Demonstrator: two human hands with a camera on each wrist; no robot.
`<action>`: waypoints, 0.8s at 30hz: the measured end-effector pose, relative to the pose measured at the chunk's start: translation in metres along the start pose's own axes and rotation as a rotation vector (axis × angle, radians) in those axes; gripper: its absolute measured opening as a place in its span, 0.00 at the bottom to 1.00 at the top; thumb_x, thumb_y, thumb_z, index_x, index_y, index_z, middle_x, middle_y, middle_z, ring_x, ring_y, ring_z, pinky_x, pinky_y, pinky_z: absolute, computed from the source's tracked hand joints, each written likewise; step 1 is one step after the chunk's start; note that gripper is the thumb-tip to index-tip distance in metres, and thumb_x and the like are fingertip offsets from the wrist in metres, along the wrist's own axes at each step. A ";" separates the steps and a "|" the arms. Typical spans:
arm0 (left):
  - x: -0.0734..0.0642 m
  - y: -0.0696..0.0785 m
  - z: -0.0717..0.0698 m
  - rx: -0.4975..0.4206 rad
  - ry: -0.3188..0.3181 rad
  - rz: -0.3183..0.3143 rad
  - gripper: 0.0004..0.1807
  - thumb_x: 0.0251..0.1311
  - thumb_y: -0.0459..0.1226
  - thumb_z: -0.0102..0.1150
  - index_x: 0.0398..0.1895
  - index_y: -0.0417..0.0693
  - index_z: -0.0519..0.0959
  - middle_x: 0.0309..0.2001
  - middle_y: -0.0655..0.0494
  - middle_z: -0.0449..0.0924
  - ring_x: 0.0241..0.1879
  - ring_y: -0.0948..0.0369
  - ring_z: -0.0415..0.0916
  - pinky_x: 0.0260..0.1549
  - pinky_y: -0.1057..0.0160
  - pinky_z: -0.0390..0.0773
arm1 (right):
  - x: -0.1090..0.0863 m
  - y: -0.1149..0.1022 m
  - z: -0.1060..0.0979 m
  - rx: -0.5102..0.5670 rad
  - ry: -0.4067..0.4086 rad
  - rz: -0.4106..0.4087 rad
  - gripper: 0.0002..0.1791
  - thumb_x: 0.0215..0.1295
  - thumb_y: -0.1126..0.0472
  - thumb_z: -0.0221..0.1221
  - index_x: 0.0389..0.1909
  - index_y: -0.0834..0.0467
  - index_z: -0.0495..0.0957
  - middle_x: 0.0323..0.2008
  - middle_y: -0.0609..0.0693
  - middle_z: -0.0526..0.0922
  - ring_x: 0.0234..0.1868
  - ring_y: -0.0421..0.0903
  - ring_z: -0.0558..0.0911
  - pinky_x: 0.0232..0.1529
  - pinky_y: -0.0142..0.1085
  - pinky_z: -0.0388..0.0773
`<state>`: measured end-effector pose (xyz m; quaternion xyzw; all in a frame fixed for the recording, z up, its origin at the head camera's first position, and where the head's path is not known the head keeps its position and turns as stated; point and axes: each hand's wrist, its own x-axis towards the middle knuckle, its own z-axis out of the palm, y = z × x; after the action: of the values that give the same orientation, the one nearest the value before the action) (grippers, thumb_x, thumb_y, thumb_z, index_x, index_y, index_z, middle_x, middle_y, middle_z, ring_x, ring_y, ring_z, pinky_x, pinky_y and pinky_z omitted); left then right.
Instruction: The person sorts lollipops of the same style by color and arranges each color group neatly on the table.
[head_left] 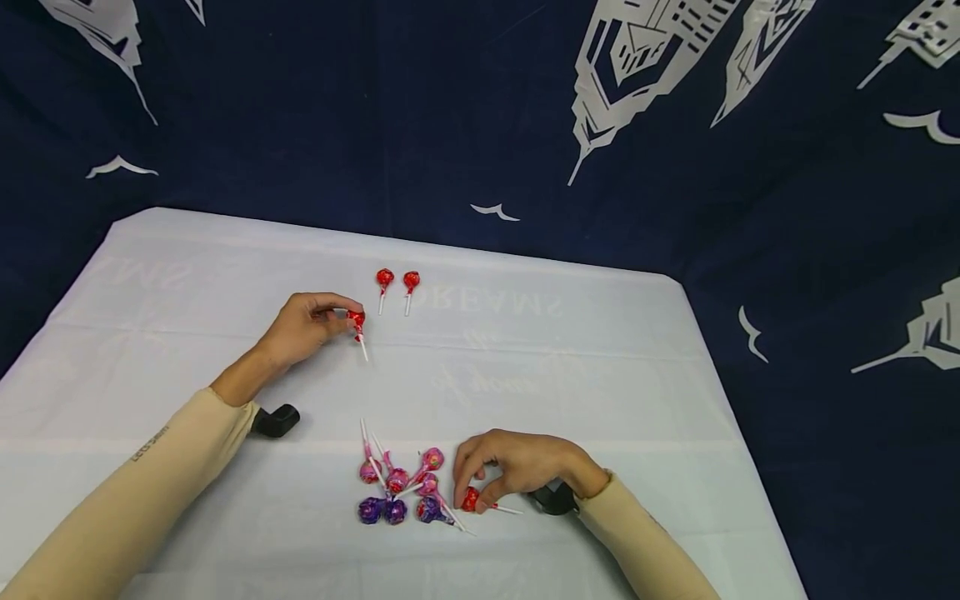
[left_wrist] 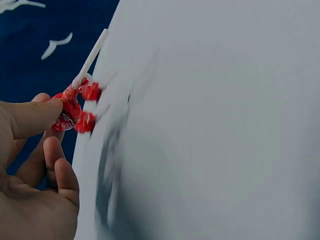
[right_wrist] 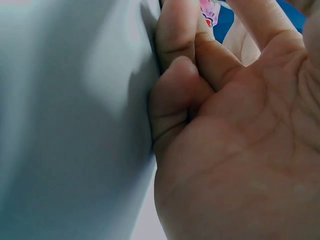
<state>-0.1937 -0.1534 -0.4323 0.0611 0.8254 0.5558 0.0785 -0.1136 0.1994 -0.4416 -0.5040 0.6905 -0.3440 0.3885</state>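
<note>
Between thumb and fingers, my left hand (head_left: 303, 329) pinches a red-wrapped lollipop (head_left: 357, 322) by its head, the white stick pointing down toward me. In the left wrist view the same red lollipop (left_wrist: 69, 107) shows its stick slanting up. Two more red lollipops (head_left: 385, 277) lie side by side just beyond that hand. My right hand (head_left: 517, 462) is low over the table, thumb and fingertips on another red lollipop (head_left: 470, 499) whose stick points right. To its left lies a loose group of pink lollipops (head_left: 397, 479) and purple lollipops (head_left: 370, 510), sticks crossing.
A white cloth (head_left: 600, 375) covers the table, with its far edge against a dark blue curtain (head_left: 450, 125) printed with white shapes. Black wrist devices (head_left: 276, 421) sit under both forearms. In the right wrist view, my palm (right_wrist: 240, 150) hides most of the work.
</note>
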 end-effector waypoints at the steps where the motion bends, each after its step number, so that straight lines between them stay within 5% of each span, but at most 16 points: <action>1: 0.004 -0.001 -0.002 0.002 0.009 -0.003 0.13 0.63 0.31 0.65 0.51 0.42 0.85 0.30 0.53 0.74 0.28 0.64 0.65 0.25 0.70 0.67 | 0.000 0.000 0.000 0.000 -0.001 0.001 0.10 0.62 0.61 0.68 0.44 0.55 0.87 0.46 0.47 0.84 0.45 0.34 0.76 0.45 0.27 0.75; 14: 0.047 -0.005 -0.023 0.067 0.016 -0.014 0.14 0.66 0.27 0.59 0.54 0.37 0.82 0.31 0.52 0.72 0.29 0.62 0.64 0.26 0.69 0.65 | -0.001 0.004 0.001 0.042 0.003 -0.015 0.10 0.62 0.62 0.68 0.44 0.55 0.87 0.45 0.45 0.84 0.45 0.31 0.75 0.45 0.26 0.75; 24: 0.069 -0.008 -0.023 0.112 0.000 -0.010 0.13 0.66 0.25 0.56 0.52 0.36 0.82 0.37 0.51 0.76 0.31 0.63 0.65 0.29 0.70 0.66 | -0.002 0.007 0.002 0.010 0.007 -0.044 0.10 0.62 0.61 0.68 0.44 0.55 0.87 0.45 0.44 0.83 0.46 0.32 0.75 0.45 0.27 0.75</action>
<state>-0.2664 -0.1645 -0.4355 0.0614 0.8555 0.5082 0.0777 -0.1147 0.2026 -0.4484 -0.5157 0.6788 -0.3578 0.3810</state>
